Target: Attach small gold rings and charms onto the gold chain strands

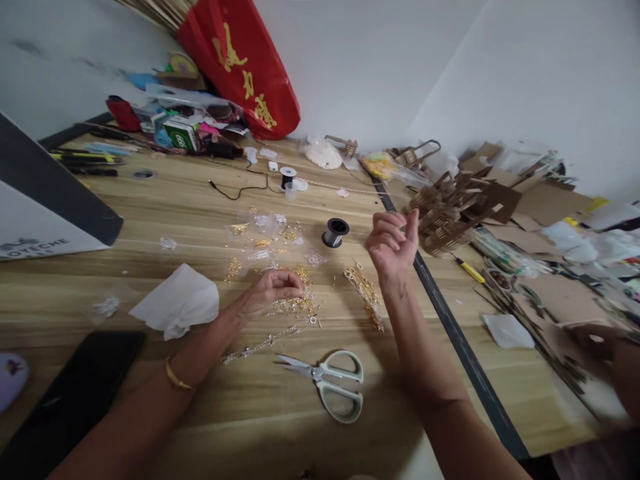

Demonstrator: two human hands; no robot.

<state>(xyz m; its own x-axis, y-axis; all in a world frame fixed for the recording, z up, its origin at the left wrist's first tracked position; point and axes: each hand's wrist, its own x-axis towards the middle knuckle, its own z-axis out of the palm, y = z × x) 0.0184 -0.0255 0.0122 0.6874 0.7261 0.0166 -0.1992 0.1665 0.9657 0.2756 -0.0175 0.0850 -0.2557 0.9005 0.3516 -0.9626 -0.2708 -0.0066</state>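
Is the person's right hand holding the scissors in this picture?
No, the scissors lie on the table, clearly apart from the raised right hand.

The gold pieces point(294, 306) look glossy — the scissor blades point(300, 366) shiny metal, the table point(250, 423) smooth wood.

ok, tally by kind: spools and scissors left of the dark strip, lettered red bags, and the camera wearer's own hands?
Black-rimmed spool and white-topped spool: 2
Scissors: 1 pair
Red bag with gold writing: 1
Left hand and right hand: 2
Total: 6
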